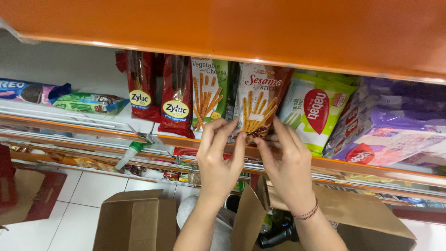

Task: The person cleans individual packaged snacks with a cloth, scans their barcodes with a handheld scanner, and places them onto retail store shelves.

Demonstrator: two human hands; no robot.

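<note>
Hands meet at the shelf (pixel 325 163) edge. The left hand (pixel 218 162) and right hand (pixel 287 163) both have fingers clamped on the bottom of a brown stick pack (pixel 258 100), which stands upright between a green pack (pixel 209 90) on the left and a white-green bag (pixel 312 109) on the right. Cardboard boxes (pixel 134 218) lie below, near.

Glossy plastic snack packet (pixel 260 104); glossy orange shelf edge (pixel 241 28); matt cardboard box (pixel 134 221)
</note>
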